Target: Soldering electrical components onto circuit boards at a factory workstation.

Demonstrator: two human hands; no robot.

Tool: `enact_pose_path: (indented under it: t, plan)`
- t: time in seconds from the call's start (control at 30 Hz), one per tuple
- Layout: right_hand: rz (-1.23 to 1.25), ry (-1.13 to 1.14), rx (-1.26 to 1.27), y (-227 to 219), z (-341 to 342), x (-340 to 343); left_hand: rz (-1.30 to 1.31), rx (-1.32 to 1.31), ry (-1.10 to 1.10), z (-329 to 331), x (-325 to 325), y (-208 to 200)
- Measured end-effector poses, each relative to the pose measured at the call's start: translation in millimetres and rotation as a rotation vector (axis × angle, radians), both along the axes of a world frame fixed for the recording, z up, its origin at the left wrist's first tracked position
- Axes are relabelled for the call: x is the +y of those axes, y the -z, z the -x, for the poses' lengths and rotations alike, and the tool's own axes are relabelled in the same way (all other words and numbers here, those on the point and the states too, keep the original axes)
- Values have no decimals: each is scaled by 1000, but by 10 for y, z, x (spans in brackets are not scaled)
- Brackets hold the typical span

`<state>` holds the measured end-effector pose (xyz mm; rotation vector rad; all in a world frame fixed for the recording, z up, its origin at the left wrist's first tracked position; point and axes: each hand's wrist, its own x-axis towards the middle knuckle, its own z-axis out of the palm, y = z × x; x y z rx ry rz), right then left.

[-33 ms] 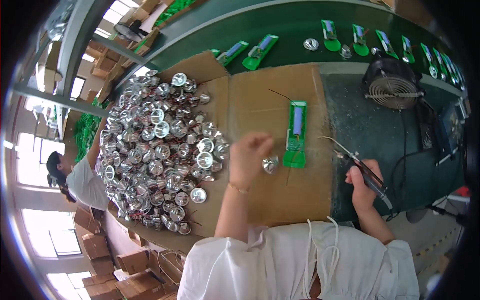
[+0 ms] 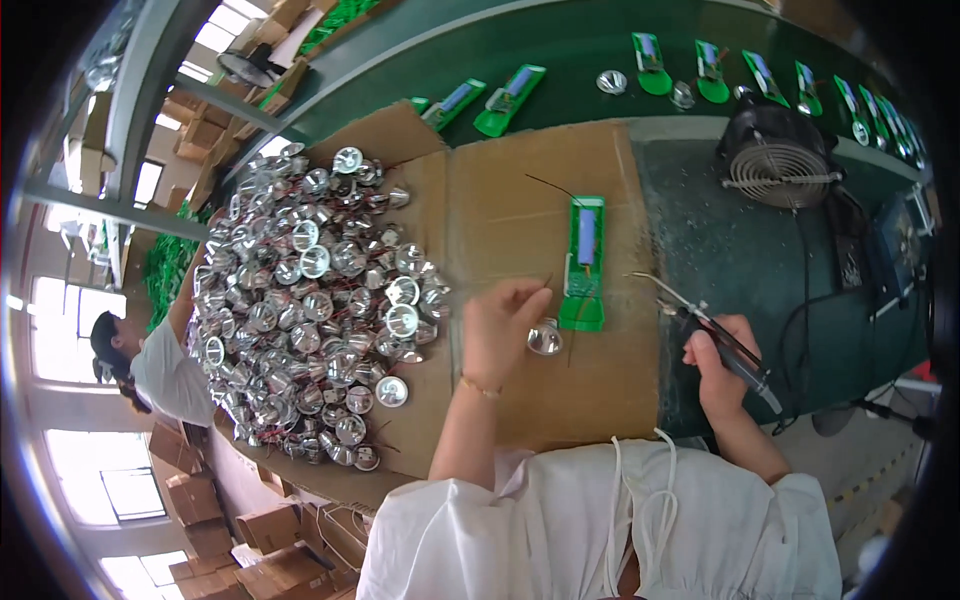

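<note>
My left hand point(image 2: 500, 318) is closed in a pinch over the cardboard point(image 2: 520, 400), with a thin dark wire showing at its fingertips. Just right of those fingers lies a shiny silver reflector cup point(image 2: 545, 338), its round opening facing up. Beside it rests an open green plastic housing point(image 2: 583, 310) holding a purple cylindrical battery point(image 2: 586, 237) and a green circuit board; loose dark wires stick out at both ends. My right hand point(image 2: 722, 365) grips a soldering iron point(image 2: 738, 352) with a curved thin feed tube. Its tip points left toward the housing without touching it.
A big heap of silver reflector cups point(image 2: 310, 300) fills the left. Beyond the cardboard, several green housings point(image 2: 511, 100) lie along a green belt point(image 2: 560, 60). A round fan point(image 2: 780, 172) with cables stands at right. Another person point(image 2: 165, 370) is at far left.
The reflector cup by my left hand has tipped, so its open face now shows more. My left fingers have shifted slightly, and the whole view has moved a little.
</note>
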<state>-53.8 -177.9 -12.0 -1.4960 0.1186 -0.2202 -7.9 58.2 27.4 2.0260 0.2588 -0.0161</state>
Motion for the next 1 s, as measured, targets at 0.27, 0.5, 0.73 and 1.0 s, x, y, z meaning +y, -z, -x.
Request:
enact_pose_path:
  t: [0.27,0.5,0.73,1.0]
  plan:
    - [59,-155,-70,151,32,84,-180,-159,22,132,-189,396]
    - [93,-161,-42,130,-14,151,-356,-403,159,159,-187,499]
    - [-14,-159,12,109,-62,202,-211,-312,109,148,-219,478]
    - [21,-154,-14,185,-76,193,-171,-285,91,133,-239,441]
